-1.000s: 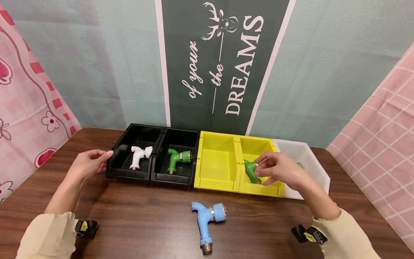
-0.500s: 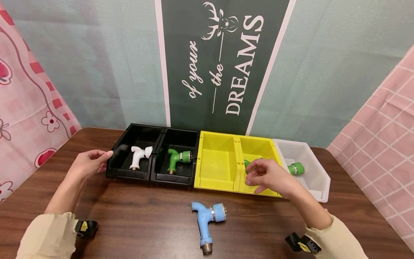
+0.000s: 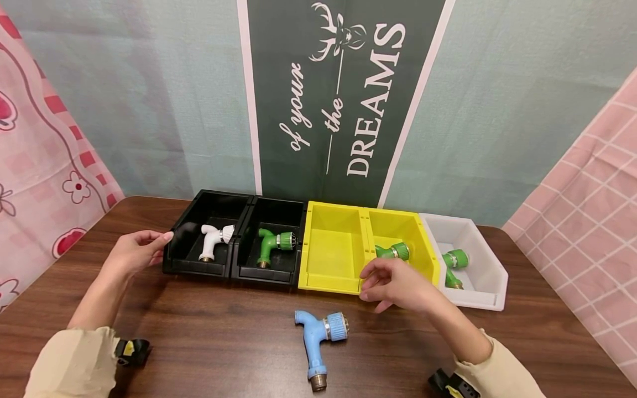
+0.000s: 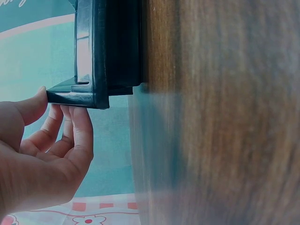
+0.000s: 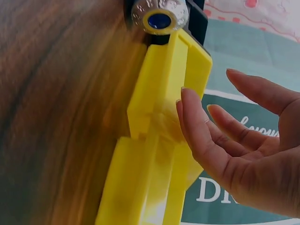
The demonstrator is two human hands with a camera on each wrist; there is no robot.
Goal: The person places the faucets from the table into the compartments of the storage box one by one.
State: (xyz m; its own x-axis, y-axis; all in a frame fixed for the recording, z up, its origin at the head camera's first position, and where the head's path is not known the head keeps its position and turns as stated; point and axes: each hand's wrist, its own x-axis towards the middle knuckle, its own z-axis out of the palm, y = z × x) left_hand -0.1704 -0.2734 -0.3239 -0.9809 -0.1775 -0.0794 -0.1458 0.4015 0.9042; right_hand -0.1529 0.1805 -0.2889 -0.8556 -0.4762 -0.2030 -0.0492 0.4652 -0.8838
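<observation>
My left hand rests against the outer side of the left black bin; in the left wrist view, the thumb touches the rim and the fingertips touch the wall. My right hand, holding nothing, hovers over the front of the right yellow bin, its fingers loosely bent and apart from the thumb. Behind it a green tap lies in that bin, partly hidden. On the table lies a blue tap; its knob end shows in the right wrist view.
The left black bin holds a white tap, and the other black bin a green tap. Beside them stands the left yellow bin. A white bin at the right end holds another green tap. Curtains surround the wooden table.
My right hand has drawn away from the green tap in the right yellow bin, moving left and towards me. More of the taps there and in the white bin shows. My left hand stays put.
</observation>
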